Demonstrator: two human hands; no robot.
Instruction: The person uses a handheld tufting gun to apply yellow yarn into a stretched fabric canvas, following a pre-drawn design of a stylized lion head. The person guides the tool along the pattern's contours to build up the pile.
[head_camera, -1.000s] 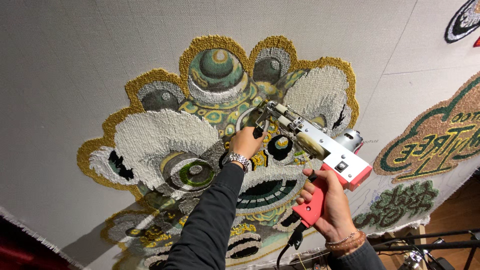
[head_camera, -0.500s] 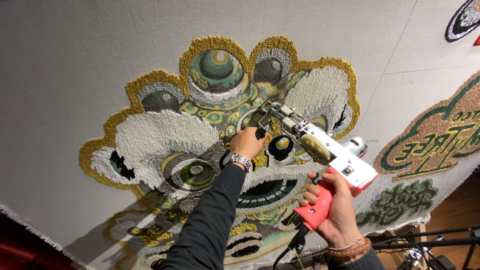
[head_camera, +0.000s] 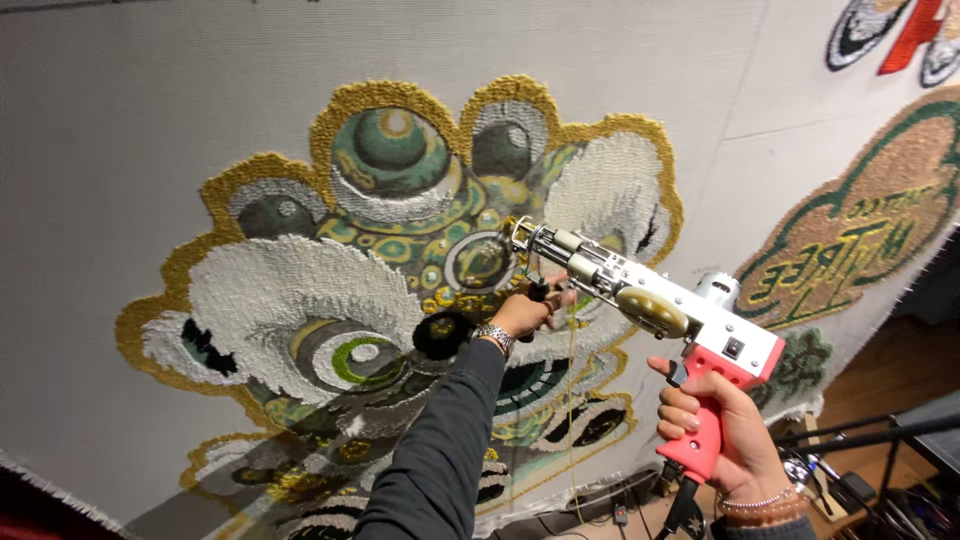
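- While the person stands close to the big white cloth (head_camera: 150, 130), both hands are up on one tool, a pink and white tufting gun (head_camera: 650, 305).
- The right hand (head_camera: 715, 425) is wrapped tight around the pink handle at the bottom, with the grip squeezed shut on it, likely to carry the gun's weight.
- The left hand (head_camera: 525, 312) reaches up under the front of the gun, and its grip is closed around a small dark front handle, which likely helps steer the tip.
- The gun sits between the two hands, tilted up, and its metal tip (head_camera: 520, 232) is at the cloth, right by the gold and green middle of the lion face picture (head_camera: 400, 250).
- A thin yellow yarn (head_camera: 571, 400) hangs down below the gun, so the thread is probably that gold colour.
- The cloth is stretched flat and upright, which likely keeps it firm for the tip to push in.
- A shiny watch (head_camera: 493, 335) is on the left wrist, and bead bracelets (head_camera: 752, 505) are on the right wrist.
- Another fluffy picture in green and brown (head_camera: 850, 240) is on the cloth to the right.
- Cables (head_camera: 600, 495) lie on the floor below.
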